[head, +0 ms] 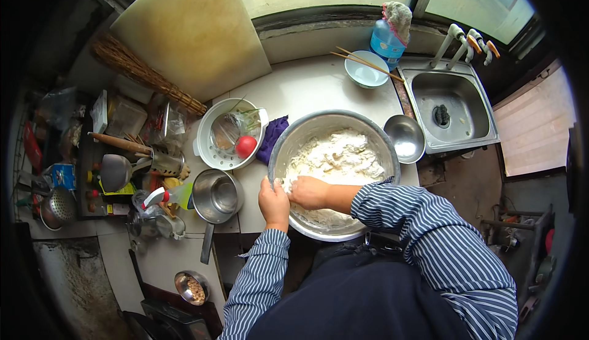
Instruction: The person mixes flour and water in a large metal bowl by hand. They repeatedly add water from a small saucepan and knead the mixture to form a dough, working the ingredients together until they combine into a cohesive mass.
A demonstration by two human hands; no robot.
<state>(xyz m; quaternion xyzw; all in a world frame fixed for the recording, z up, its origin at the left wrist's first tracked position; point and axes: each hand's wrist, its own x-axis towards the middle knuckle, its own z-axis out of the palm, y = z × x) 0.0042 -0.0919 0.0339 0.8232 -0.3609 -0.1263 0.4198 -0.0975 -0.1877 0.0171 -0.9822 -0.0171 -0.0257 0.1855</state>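
A large metal basin (332, 115) stands at the counter's front edge, holding a shaggy, floury dough (343, 156). My left hand (273, 203) grips the basin's left rim, thumb up near the edge. Inside the basin, beside that rim, my right hand (309, 193) is curled into the flour mixture; its fingertips are hidden, so whether it holds some dough does not show. A purple cloth (273, 137) lies against the basin's left side, and a small metal bowl (405, 138) sits close to its right.
A white colander (205, 150) with a red tomato (245, 147) and a saucepan (217, 195) stand left. Behind are a light bowl (366, 74) with chopsticks (368, 62) across it and a blue plastic bottle (386, 41). The steel sink (451, 105) is at right, a straw broom (147, 75) at back left.
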